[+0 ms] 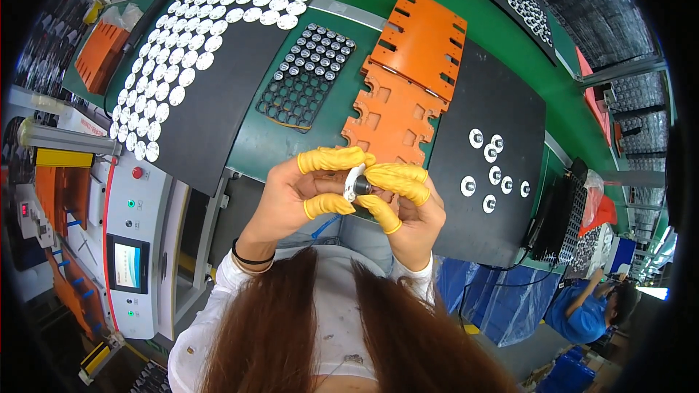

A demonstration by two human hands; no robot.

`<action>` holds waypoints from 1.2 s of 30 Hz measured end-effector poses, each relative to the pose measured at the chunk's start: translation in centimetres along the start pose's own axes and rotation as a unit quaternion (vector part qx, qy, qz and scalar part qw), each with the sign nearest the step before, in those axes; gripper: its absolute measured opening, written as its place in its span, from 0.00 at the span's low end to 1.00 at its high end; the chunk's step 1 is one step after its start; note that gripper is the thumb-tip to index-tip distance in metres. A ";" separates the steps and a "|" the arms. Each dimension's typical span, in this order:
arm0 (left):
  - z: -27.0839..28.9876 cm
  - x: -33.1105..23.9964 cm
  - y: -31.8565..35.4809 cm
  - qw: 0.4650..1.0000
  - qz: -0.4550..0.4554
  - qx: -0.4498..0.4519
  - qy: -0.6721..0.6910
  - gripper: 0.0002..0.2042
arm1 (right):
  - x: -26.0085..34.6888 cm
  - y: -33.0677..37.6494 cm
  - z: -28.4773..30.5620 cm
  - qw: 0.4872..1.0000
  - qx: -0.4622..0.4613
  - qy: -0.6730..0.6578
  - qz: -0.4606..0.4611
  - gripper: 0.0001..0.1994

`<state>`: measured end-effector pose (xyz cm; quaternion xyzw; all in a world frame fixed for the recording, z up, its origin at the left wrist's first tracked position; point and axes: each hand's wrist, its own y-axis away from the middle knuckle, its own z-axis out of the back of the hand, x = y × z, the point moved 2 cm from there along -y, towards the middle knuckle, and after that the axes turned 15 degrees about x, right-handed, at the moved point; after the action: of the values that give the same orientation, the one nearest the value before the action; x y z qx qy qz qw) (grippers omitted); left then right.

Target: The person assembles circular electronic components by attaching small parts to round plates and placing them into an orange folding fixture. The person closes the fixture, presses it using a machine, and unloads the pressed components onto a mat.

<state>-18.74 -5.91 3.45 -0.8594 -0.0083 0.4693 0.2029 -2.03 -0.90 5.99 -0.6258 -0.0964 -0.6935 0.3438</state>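
Note:
Between my two hands, above the table's near edge, is a white disc (352, 183) tilted on edge, with a short black cylindrical part (362, 185) on its right face. My left hand (314, 182) pinches the disc from the left. My right hand (404, 195) closes on the black part from the right. Yellow covers sit on several fingers of both hands. Just beyond lies an orange hinged fixture (393, 113) with notched edges and shallow pockets. On the dark mat (502, 94) to the right rest several white discs with dark centre parts (491, 153).
Rows of white discs (175, 73) cover part of a black mat (211, 102) at left. A black grid tray (287, 98), partly filled with small round parts, stands mid-table. A grey control panel (131, 247) is at lower left. A person in blue (586, 313) works at far right.

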 end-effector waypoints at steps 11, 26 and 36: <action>0.0 0.0 -0.1 1.000 -0.002 0.007 -0.029 0.26 | 0.2 -0.4 0.4 0.995 0.005 0.064 0.077 0.13; 0.9 2.2 0.0 1.000 0.007 -0.025 0.016 0.25 | 0.0 -0.6 1.2 0.988 0.055 0.130 0.065 0.11; 0.8 3.6 0.1 0.994 0.022 -0.077 0.076 0.21 | 0.8 -1.3 1.5 0.965 0.061 0.233 0.104 0.15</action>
<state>-17.38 -4.97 0.13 -0.9054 -0.0103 0.4053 0.1262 -1.58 0.66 7.43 -0.4312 0.0098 -0.7735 0.4644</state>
